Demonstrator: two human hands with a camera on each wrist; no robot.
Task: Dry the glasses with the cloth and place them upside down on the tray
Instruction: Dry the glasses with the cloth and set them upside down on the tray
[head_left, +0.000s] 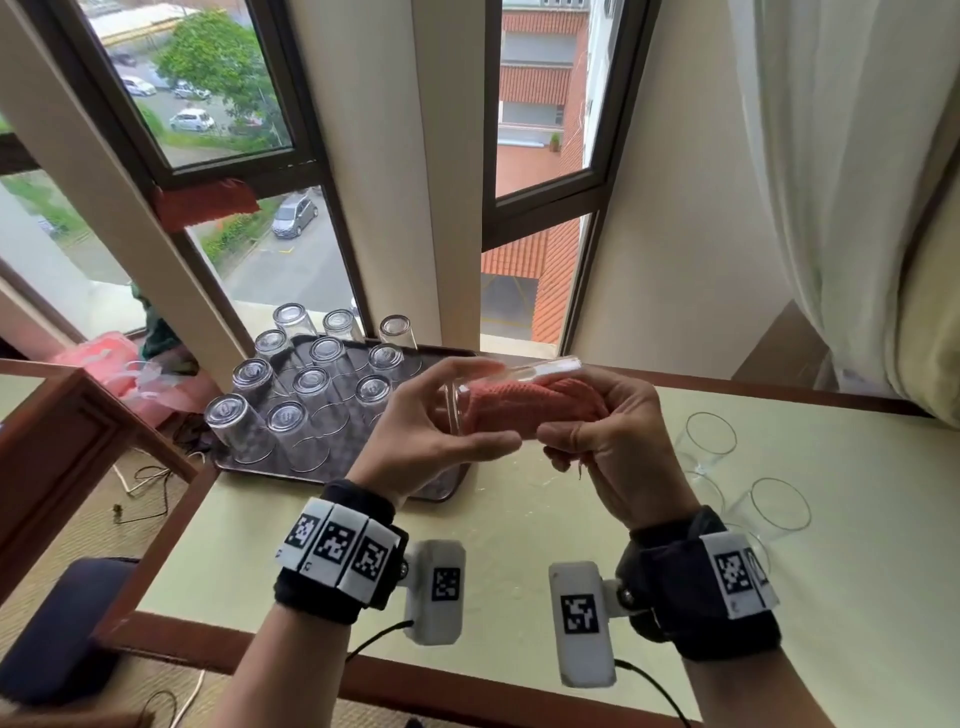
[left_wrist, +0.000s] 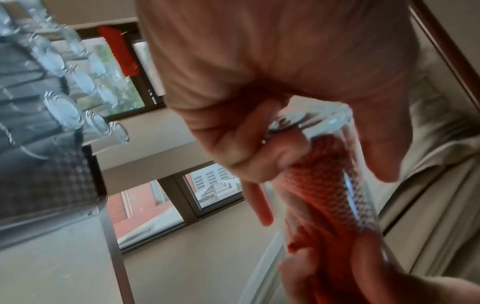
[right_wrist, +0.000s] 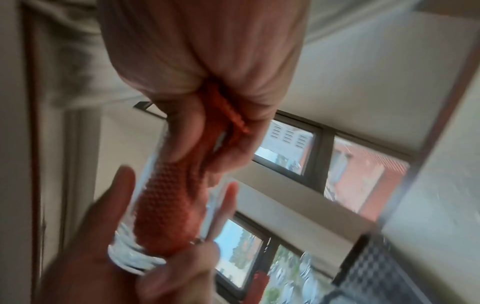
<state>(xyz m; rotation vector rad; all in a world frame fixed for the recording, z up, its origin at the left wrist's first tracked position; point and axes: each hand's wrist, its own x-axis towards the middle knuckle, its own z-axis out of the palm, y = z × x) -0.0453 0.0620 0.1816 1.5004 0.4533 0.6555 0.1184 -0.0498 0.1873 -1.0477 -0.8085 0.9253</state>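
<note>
Left grip (head_left: 434, 421) – glass (head_left: 514, 371), cloth (head_left: 524, 408) inside

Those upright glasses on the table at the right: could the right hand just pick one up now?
Probably not yet: the right hand grips the cloth stuffed inside the held glass. The upright glasses stand unobstructed nearby.

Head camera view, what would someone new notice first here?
Mid-frame, the left hand holds a glass sideways while the right hand pushes a pink cloth inside it. Behind left, a dark tray carries rows of upside-down glasses; upright glasses wait at right.
</note>
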